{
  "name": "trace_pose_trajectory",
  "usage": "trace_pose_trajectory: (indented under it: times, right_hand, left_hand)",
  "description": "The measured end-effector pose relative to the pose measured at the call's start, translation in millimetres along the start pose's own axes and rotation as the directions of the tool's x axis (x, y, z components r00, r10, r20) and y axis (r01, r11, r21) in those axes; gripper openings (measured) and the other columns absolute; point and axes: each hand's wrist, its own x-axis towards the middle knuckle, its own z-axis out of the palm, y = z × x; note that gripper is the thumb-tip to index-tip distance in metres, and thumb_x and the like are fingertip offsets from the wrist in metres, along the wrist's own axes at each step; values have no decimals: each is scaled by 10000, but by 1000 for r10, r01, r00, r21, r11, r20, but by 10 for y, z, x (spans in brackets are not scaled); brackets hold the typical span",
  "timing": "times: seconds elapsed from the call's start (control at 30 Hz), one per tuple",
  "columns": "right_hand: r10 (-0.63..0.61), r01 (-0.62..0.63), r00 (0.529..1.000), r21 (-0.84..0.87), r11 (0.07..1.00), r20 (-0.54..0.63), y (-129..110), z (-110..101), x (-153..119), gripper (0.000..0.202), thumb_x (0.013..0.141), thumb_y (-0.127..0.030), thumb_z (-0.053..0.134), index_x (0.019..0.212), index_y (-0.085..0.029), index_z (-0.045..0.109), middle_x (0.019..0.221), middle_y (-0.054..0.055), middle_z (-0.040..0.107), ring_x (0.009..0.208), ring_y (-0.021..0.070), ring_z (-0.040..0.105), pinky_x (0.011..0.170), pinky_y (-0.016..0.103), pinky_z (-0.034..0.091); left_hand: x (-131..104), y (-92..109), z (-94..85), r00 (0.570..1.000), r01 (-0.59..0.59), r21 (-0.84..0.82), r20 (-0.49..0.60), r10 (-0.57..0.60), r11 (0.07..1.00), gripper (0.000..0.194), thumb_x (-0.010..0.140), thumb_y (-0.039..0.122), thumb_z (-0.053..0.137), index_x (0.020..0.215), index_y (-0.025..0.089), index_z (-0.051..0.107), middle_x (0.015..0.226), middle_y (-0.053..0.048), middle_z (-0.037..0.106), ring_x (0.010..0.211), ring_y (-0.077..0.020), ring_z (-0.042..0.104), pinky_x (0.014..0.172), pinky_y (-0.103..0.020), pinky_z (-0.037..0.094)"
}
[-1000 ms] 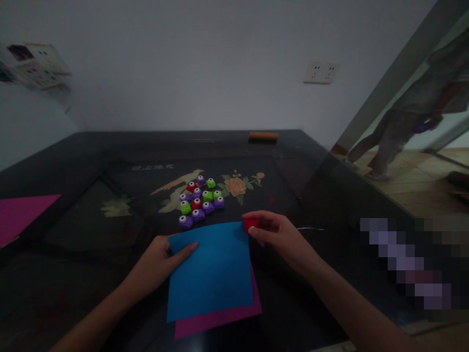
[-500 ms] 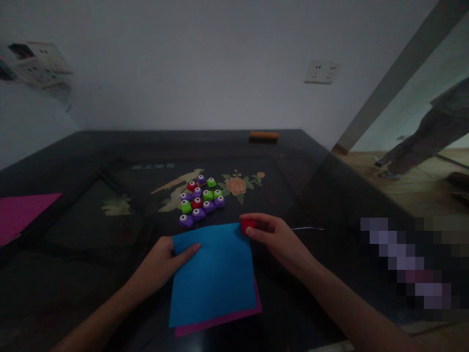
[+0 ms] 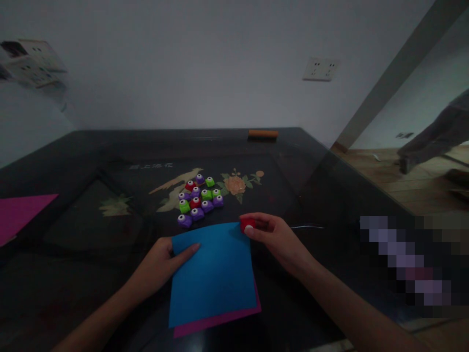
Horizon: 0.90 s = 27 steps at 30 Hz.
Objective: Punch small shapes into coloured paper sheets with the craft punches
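My left hand grips the left edge of a blue sheet of paper, thumb on top and the other fingers underneath. A magenta sheet lies under the blue one, showing along the bottom and right edges. At the paper's top right corner, my right hand pinches a small red clip between thumb and fingers. The clip touches the corner; whether it bites on the sheets is hidden. Just beyond the paper sits a cluster of several eye-topped clips in purple, green and red.
Another magenta sheet lies at the table's left. An orange-brown stick rests near the back edge of the dark, flower-printed table. A thin pale strand lies right of my hand. A person's leg shows at right.
My hands and the paper stay almost in place; my right thumb shifts slightly on the red clip. The person in the background has moved further right, and the view has shifted a little.
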Motion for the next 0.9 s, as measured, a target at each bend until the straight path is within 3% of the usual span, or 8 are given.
trace_pose_trajectory:
  times: [0.37, 0.67, 0.9]
  right_hand:
    - [4, -4, 1000, 7, 1000, 3, 11, -6, 10, 354, 614, -277, 794, 951, -235, 691, 918, 33, 673, 881, 191, 589, 833, 358, 431]
    - [26, -25, 1000, 16, 1000, -17, 0, 5, 19, 352, 601, -268, 802, 932, -221, 693, 877, 16, 678, 833, 164, 590, 830, 345, 424]
    - [29, -28, 999, 34, 999, -19, 4, 27, 13, 353, 585, -276, 810, 910, -201, 693, 829, 16, 668, 782, 155, 593, 770, 320, 448]
  left_hand:
    - [2, -16, 2, 999, 10, -15, 35, -9, 1000, 442, 712, 593, 595, 555, 189, 513, 527, 23, 587, 466, -134, 538, 423, -229, 419]
    - [4, -10, 14, 1000, -22, 32, 8, 22, 999, 445, 726, 560, 587, 515, 195, 444, 465, 55, 487, 408, -97, 443, 380, -206, 338]
    - [-5, 1, 28, 998, -1, -17, 64, 2, 1000, 421, 738, 573, 574, 579, 190, 503, 549, 27, 576, 494, -138, 537, 457, -233, 429]
